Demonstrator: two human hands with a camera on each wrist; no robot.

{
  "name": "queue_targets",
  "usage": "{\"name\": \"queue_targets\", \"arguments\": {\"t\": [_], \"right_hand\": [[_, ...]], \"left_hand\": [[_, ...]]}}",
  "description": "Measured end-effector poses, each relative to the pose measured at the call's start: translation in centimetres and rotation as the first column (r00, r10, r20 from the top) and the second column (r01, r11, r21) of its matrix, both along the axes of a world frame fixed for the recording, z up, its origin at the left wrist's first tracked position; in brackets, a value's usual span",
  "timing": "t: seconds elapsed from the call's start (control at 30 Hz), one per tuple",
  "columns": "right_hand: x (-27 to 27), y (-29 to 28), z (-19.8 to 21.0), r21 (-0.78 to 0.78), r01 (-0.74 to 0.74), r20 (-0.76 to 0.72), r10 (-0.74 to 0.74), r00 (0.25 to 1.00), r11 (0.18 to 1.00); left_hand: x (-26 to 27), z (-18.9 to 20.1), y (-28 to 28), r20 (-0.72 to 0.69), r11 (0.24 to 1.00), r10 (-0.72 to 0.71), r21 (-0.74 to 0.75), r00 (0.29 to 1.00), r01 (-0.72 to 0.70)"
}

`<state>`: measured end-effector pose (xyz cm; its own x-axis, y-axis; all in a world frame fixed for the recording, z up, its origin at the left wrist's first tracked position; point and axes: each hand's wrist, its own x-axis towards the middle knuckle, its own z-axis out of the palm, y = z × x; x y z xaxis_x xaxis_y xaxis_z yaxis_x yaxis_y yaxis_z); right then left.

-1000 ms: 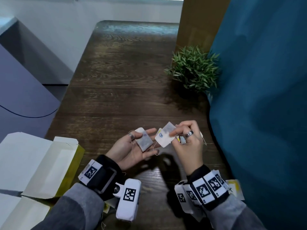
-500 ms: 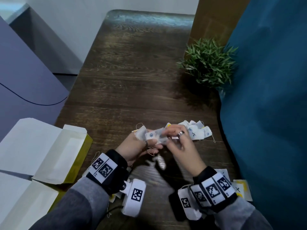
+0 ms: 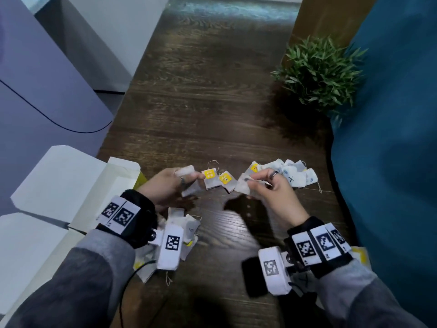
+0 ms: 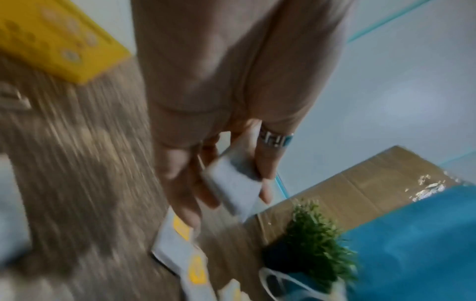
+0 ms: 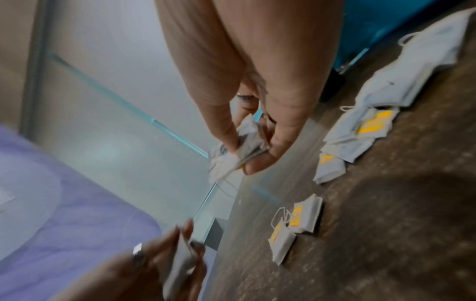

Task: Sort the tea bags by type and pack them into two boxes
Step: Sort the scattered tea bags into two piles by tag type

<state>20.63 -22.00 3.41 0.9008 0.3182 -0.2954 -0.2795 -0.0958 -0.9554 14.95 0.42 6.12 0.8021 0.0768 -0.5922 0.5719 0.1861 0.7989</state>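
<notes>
Over table [image 3: 212,102] near edge | left hand [image 3: 165,188] grips tea bag [image 3: 186,172] | right hand [image 3: 272,192] pinches crumpled bag [image 3: 243,185]

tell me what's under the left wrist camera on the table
A loose heap of tea bags lies on the wooden table under the left wrist camera. Only the heap's edges show; the camera and the sleeve hide the rest.

Both hands are raised, forearms angled inward. The left hand [image 3: 171,185] curls its fingers around a tea bag [image 4: 231,186]; the right hand [image 3: 272,192] pinches a crumpled bag [image 5: 243,146] at thumb and fingertips.
</notes>
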Motion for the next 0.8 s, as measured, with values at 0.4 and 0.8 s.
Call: {"name": "queue_targets", "arguments": {"t": [0.4, 0.8], "right_hand": [[-2.0, -0.6, -1.9, 0.002, -0.039, -0.246, 0.038, 0.968, 0.999], [-3.6, -12.4, -0.8, -0.660, -0.220, -0.097, 0.209, 0.973, 0.719]], "left_hand": [[-4.9, -3.5, 4.2, -0.341, 0.594, -0.328, 0.651, 0.881, 0.473], [3.9, -4.5, -3.1, -0.082, 0.522, -0.322, 0.816, 0.943, 0.249]]}}
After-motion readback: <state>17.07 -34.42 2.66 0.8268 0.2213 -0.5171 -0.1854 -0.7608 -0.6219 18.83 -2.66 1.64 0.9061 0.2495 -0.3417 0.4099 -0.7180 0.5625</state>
